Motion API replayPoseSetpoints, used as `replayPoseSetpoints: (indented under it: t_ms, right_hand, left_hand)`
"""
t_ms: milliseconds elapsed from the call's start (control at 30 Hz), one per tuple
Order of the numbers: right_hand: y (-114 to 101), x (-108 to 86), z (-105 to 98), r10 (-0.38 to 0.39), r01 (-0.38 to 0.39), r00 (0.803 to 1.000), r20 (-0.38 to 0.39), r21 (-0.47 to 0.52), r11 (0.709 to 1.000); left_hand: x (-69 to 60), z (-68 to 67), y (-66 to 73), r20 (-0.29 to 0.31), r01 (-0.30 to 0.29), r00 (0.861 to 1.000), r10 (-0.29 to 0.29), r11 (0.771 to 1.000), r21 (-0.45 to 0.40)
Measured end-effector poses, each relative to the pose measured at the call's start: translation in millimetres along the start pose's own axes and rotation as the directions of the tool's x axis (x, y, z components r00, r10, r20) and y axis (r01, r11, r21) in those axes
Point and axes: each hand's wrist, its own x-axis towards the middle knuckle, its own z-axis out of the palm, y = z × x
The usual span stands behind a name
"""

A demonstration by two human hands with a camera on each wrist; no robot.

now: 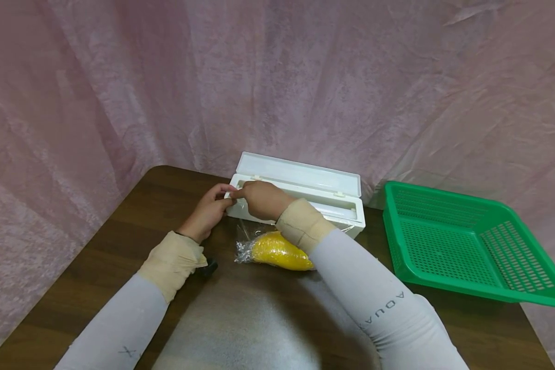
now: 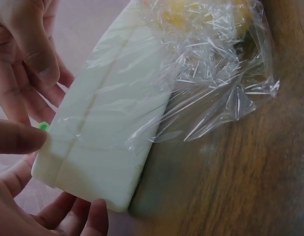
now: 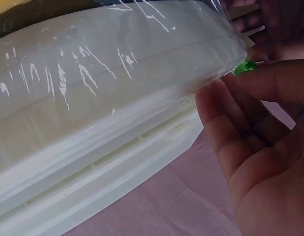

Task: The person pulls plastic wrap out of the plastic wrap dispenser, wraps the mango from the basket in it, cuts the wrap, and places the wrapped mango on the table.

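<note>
A white cling film dispenser box [image 1: 240,208] stands on the table with its lid [image 1: 300,172] raised. The film roll [image 1: 335,211] shows inside. My left hand [image 1: 208,208] grips its left end, thumb over the front and fingers round the end. My right hand [image 1: 265,199] is at the same corner, fingers loosely bent at the rim, thumb beside a small green slider [image 3: 246,68]; firm contact is unclear. Clear cling film [image 2: 206,93] drapes over the box front and runs to a yellow, elongated fruit-like thing [image 1: 282,252] wrapped in film in front of the box.
A green plastic basket [image 1: 444,281] stands at the right side of the brown wooden table [image 1: 120,226]. A pink curtain [image 1: 277,92] hangs close behind the box. Near my left wrist lies a small black object [image 1: 208,267].
</note>
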Motion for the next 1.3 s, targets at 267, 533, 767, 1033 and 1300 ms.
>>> replayPoseSetpoints:
  t_ms: [267,533,767,1033,1300]
  right_hand:
    - [0.7,-1.1,-0.4,0.012,-0.012,1.0,0.013,0.015,1.0]
    - [1.0,-3.5,-3.3,0.016,-0.017,1.0,0.025,0.035,0.999]
    - [1.2,-2.1,-3.6,0.012,-0.014,0.999,0.036,0.044,0.999]
    - [0.8,-0.9,-2.3,0.012,-0.014,0.999,0.035,0.047,0.999]
    - [0.6,-1.2,-2.3,0.019,-0.021,0.999,0.051,0.04,0.999]
  left_hand:
    - [10.5,-1.2,-14.2,-0.003,-0.008,1.0,0.008,1.0,-0.003]
    - [16.1,0.4,-23.5,-0.011,-0.024,1.0,0.024,1.0,0.012]
    - [12.5,-0.8,-13.7,-0.006,0.002,1.0,-0.002,1.0,0.003]
    - [-3.5,-1.4,4.3,0.008,-0.006,1.0,0.006,1.0,0.006]
    - [7.1,-3.1,-8.0,0.001,0.008,1.0,-0.008,1.0,0.001]
